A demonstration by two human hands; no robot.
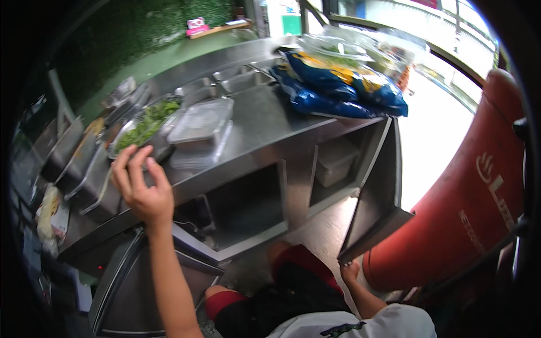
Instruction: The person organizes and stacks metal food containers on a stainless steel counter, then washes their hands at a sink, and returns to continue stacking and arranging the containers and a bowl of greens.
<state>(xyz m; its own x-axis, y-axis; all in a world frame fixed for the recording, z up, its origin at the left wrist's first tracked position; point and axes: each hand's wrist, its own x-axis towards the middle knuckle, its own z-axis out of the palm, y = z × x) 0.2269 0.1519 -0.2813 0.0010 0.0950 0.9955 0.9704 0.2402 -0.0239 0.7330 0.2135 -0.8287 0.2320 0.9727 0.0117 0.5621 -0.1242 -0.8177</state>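
Observation:
My left hand (146, 194) is raised at the front of the stainless-steel counter (262, 116), fingers apart and holding nothing. Behind its fingertips, a metal pan holds leafy greens (148, 120); whether the fingers touch it I cannot tell. Beside that pan, a lidded rectangular container (202, 120) rests on a stack of clear plastic lids or trays (196, 158). Low on the right, my right hand (350, 270) grips the bottom edge of an open metal cabinet door (376, 207). Inside that compartment stands a pale plastic tub (336, 162).
Blue plastic bags (334, 95) lie on the counter's right end, under a clear bowl (334, 46). A red gas cylinder (456, 198) stands right of the open door. Another door (139, 291) hangs open below my left forearm. Metal pans (245, 80) line the counter's back.

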